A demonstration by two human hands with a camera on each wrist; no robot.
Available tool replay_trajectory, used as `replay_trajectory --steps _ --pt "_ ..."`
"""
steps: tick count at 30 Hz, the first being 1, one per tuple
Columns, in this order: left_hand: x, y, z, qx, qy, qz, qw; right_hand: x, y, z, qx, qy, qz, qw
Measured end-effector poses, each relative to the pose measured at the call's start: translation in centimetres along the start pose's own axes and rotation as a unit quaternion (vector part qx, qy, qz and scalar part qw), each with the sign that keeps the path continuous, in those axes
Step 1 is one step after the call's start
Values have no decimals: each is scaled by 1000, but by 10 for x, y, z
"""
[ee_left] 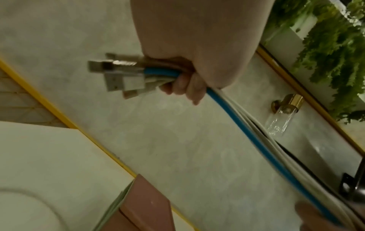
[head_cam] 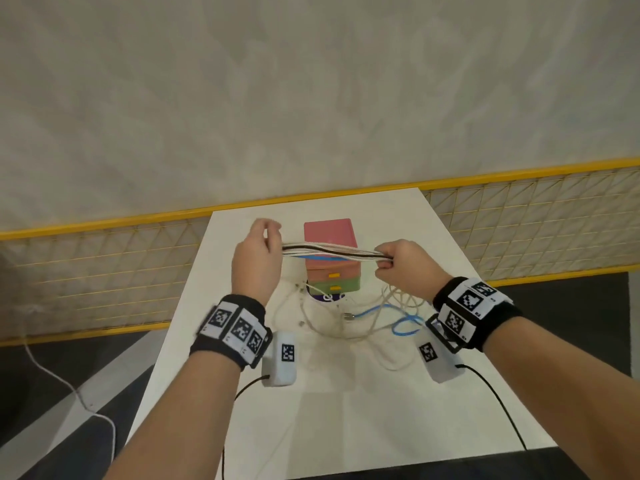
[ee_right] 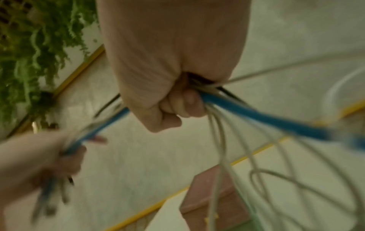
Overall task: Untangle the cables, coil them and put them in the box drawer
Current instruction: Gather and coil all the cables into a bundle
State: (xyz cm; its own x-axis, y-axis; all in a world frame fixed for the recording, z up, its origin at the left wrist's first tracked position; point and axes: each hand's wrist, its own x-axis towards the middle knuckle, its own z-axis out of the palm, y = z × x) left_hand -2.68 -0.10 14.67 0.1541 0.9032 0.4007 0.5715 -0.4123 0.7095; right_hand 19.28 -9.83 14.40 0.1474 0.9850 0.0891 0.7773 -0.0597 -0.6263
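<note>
A bundle of cables [head_cam: 332, 253], white, black and blue, is stretched level between both hands above the table. My left hand [head_cam: 258, 252] grips one end; in the left wrist view its fingers [ee_left: 183, 85] curl round the cables and several plugs [ee_left: 116, 75] stick out past the fist. My right hand [head_cam: 398, 263] grips the bundle further along, fingers [ee_right: 181, 106] wrapped round it. The loose remainder of the cables [head_cam: 363, 317] trails from the right hand and lies tangled on the table. Behind the bundle stands the box [head_cam: 330, 233], pink on top, with stacked drawers [head_cam: 334, 280] bearing yellow handles, all pushed in.
The white table [head_cam: 346, 410] is narrow, with edges near both forearms. A yellow wire fence [head_cam: 104, 271] runs behind it. A white cord [head_cam: 69, 386] trails on the dark floor at the left. Something purple [head_cam: 325, 298] shows under the box.
</note>
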Motion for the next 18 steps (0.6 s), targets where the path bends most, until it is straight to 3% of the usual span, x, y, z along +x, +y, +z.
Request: replay_trajectory --steps 2,5,7,10,13,16,18 --pt "-4 -2 9 26 11 -14 1000 5 -11 -2 -5 14 -3 1000" --pt "-23 27 26 -16 21 116 993 11 -31 5 -54 -5 -44 998" --pt "-39 49 40 -29 -48 170 984 11 -47 13 -120 -46 -64 990" --pt "-47 50 51 -36 -143 77 986 10 -56 16 -146 -54 -91 984" --pt "-40 37 47 24 -181 95 978 7 -46 15 -130 -28 -80 988" --pt "-32 37 39 99 -160 149 971 3 -36 10 -93 -56 -85 990" --pt "-26 38 30 96 -125 149 976 4 -29 0 -57 -56 -73 994"
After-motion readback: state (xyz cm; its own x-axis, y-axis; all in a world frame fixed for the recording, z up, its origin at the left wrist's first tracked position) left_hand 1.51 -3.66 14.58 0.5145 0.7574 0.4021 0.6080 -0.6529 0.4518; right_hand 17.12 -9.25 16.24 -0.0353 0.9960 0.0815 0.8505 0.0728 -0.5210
